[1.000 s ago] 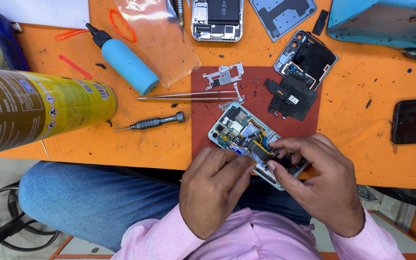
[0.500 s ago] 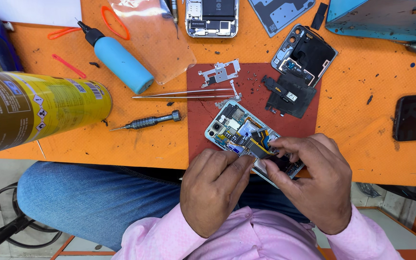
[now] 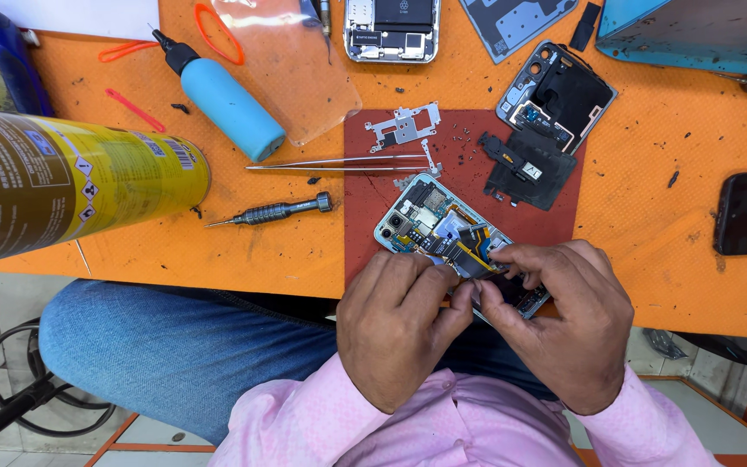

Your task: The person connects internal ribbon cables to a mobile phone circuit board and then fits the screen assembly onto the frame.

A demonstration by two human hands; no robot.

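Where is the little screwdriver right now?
In the head view, the small screwdriver lies on the orange mat, left of the opened phone, just below the tweezers and right of the big yellow spray can.

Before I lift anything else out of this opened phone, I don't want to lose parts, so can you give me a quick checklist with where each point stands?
1. Phone supported: the opened phone rests on the red mat at the table edge, with the left hand and right hand on its lower half: ok.
2. Overhang: its lower end appears to reach past the table edge, over the lap: not ok.
3. Tweezers within reach, lying above the phone: ok.
4. Screwdriver lying on the orange table, left of the mat: ok.
5. Loose screws lie scattered on the mat, not in a tray: not ok.
6. Connector under the fingertips freed: cannot tell, fingers cover it.
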